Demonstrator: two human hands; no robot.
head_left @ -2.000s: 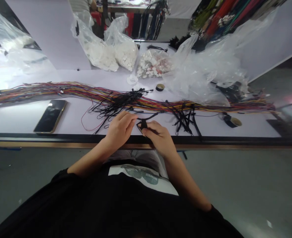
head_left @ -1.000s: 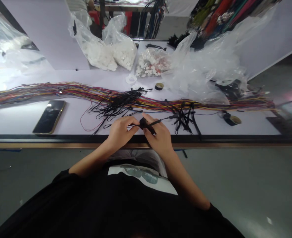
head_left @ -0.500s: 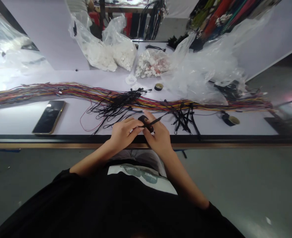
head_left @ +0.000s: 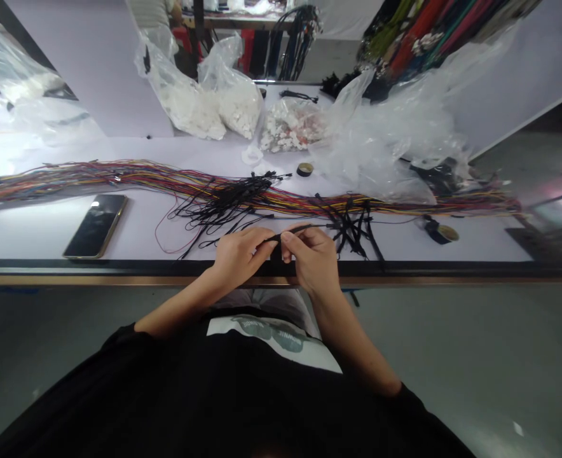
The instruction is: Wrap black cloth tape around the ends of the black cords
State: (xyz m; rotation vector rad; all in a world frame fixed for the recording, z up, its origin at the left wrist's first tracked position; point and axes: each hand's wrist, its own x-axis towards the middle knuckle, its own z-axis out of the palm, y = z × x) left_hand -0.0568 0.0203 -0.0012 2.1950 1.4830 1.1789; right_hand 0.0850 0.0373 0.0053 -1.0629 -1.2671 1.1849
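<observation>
Just above the table's front edge, a thin black cable [head_left: 304, 227] runs between my two hands. My left hand [head_left: 238, 253] pinches its left end between thumb and fingertips. With thumb against index finger, my right hand [head_left: 316, 259] closes on the same cable, whose far end points right. A dark patch shows between the hands; whether it is the tape roll I cannot tell. Several black taped cables [head_left: 352, 229] lie just right of my right hand. Beyond my left hand is a pile of looped black cables [head_left: 233, 198].
A long bundle of coloured wires [head_left: 152, 172] crosses the table. A phone [head_left: 95, 227] lies at left. Tape rolls rest behind the hands [head_left: 304, 169] and at right [head_left: 445, 234]. Plastic bags of white connectors [head_left: 238, 105] and a crumpled clear bag [head_left: 386, 140] line the back.
The black tape roll seen at my right fingers is no longer plainly visible. My right hand has turned and shifted slightly right, its fingers now curled along the cable. My left hand stays nearly still.
</observation>
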